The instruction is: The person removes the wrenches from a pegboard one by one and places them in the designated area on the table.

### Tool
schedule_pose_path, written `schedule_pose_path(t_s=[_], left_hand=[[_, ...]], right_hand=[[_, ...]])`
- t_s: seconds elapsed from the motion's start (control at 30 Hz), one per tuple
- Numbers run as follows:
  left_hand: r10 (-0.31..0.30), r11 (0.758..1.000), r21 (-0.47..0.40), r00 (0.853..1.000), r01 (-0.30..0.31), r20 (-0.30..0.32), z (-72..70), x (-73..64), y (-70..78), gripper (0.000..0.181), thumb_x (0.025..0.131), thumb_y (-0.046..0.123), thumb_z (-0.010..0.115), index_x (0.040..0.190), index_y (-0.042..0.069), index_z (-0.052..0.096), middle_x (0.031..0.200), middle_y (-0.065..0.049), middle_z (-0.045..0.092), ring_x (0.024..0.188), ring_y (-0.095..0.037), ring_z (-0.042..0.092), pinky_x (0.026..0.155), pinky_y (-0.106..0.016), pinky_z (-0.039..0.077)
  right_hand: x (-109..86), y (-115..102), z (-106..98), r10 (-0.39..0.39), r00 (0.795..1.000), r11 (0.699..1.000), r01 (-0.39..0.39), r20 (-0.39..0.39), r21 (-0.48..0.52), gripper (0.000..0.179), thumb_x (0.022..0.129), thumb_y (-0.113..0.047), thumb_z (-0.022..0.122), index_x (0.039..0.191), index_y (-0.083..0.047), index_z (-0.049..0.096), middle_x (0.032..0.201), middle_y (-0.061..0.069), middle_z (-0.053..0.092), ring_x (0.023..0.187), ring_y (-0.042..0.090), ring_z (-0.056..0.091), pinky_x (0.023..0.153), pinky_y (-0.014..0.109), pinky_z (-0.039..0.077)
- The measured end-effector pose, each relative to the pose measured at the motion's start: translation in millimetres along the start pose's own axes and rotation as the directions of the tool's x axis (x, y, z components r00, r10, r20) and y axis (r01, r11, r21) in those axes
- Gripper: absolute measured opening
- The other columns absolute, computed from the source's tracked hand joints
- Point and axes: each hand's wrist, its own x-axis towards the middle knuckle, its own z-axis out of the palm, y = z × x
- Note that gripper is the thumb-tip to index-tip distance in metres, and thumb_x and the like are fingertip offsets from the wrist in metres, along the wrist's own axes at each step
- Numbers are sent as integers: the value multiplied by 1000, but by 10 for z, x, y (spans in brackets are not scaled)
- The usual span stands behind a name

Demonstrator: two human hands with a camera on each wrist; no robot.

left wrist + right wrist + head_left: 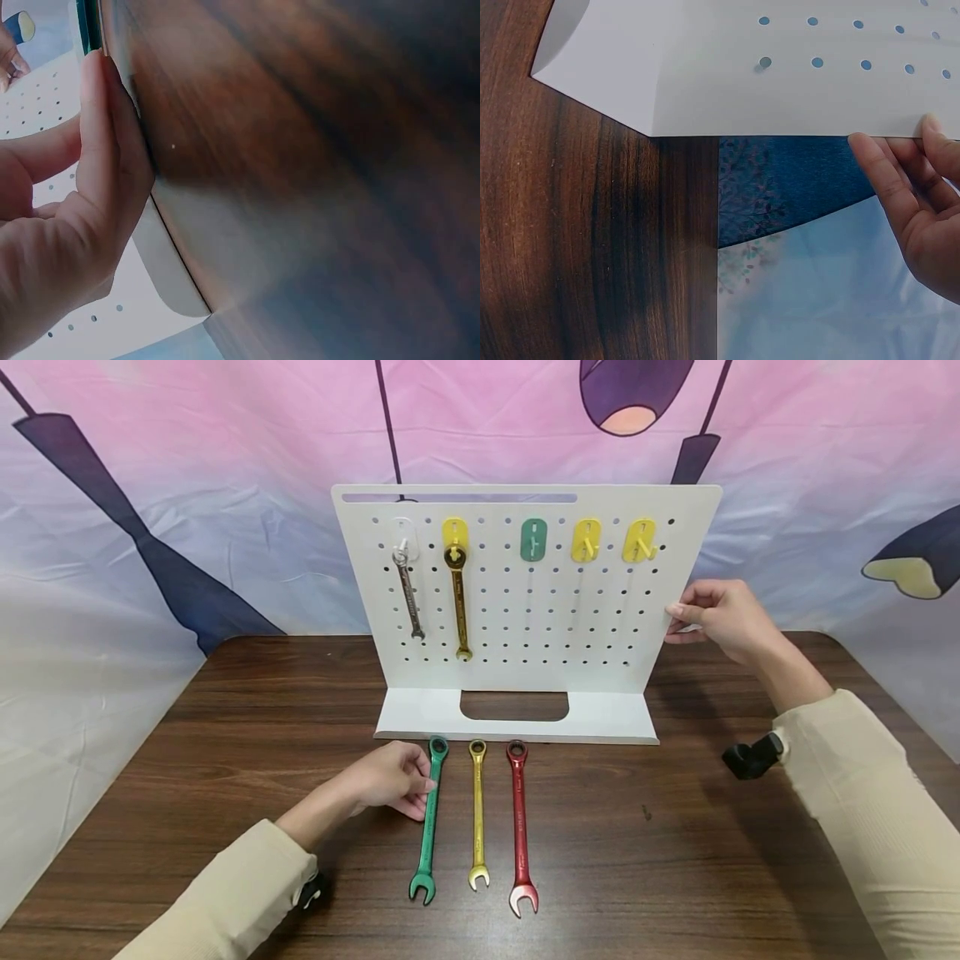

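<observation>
My left hand (393, 779) is low over the table beside the green wrench (429, 831), its fingertips touching the shaft from the left. In the left wrist view, fairly straight fingers (97, 127) reach the green shaft. A yellow wrench (478, 814) and a red wrench (519, 822) lie to its right, open ends toward me. My right hand (723, 614) pinches the right edge of the white pegboard (525, 635), thumb on the front and fingers behind. On the board hang a small silver wrench (408, 597) and a gold wrench (460, 610).
A green hook (533, 540) and two yellow hooks (586, 540) on the board carry nothing. The board's white base (420, 714) stands on the dark wooden table (262, 718), just beyond the wrenches. A printed cloth (225, 485) hangs behind.
</observation>
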Motion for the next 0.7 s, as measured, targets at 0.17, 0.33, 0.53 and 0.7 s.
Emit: schedule_pose_path(t_s=[0.17,0.33,0.53,0.7], left_hand=[[-13,1000,23,1000,13,-14,12,4,-5,5,87,-11,50,87,-10,45,67,-11,53,56,-14,56,57,-30,58],[-26,999,37,999,27,-29,25,-2,1,9,87,-10,52,84,-4,45,68,-11,53,56,-14,56,56,-30,57],[-50,998,42,998,52,-44,30,-8,11,8,87,-9,52,85,-5,46,66,-11,53,55,-14,57,55,-30,57],[-65,996,50,996,68,-64,28,-2,10,8,87,-10,52,85,-5,46,66,-12,53,54,-14,57,54,-29,57]], right_hand=[[-3,10,-3,-5,1000,1000,5,0,5,16,89,-3,57,80,10,56,73,4,63,69,17,63,69,38,57],[-6,12,-1,-7,1000,1000,7,0,9,17,89,-4,57,80,10,56,73,5,63,69,17,62,69,38,57],[-4,12,-1,-3,1000,1000,3,3,20,17,89,-4,57,80,10,56,73,5,63,70,18,62,70,39,57],[5,10,-1,-5,1000,999,5,1,34,16,89,-4,57,79,9,56,74,5,63,70,19,62,70,40,57]])
